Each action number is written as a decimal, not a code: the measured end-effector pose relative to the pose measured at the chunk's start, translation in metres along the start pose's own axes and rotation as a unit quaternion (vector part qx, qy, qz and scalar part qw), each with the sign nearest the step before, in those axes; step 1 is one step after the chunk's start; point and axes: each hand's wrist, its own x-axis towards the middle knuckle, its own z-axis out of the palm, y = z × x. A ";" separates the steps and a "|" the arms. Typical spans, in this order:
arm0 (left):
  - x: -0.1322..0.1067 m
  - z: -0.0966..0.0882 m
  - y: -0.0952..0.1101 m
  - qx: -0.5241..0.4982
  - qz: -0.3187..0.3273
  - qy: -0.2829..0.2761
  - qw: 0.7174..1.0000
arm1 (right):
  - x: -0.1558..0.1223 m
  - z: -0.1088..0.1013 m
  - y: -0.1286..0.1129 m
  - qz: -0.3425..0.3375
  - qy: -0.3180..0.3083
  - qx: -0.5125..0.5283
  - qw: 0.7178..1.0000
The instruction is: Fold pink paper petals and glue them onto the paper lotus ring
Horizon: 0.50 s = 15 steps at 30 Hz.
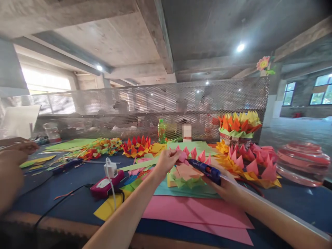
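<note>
My left hand (167, 160) pinches a pink folded paper petal (182, 155) on a paper lotus flower (185, 171) with pink points and a green base. My right hand (224, 185) is wrapped round a blue glue gun (206, 168), whose nozzle points left at the petal held by my left hand. The flower sits on a teal sheet (166, 190) on the blue table (64, 193). Large pink paper sheets (192, 212) lie in front of it, under my forearms.
Finished paper flowers stand right (240, 126) and behind (137, 145); a pink and yellow one (252, 167) lies beside my right hand. A pink phone with white charger (107, 181), a green bottle (162, 130), another person's hands (15, 150) at the left, a mesh screen (145, 103) behind.
</note>
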 end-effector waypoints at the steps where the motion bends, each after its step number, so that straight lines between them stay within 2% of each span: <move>1: 0.000 0.000 0.000 0.001 -0.002 0.000 1.000 | 0.000 0.000 0.000 -0.001 -0.002 -0.002 1.000; 15: -0.004 0.003 0.002 0.012 -0.016 -0.014 1.000 | -0.002 -0.001 -0.004 -0.006 -0.032 -0.019 0.999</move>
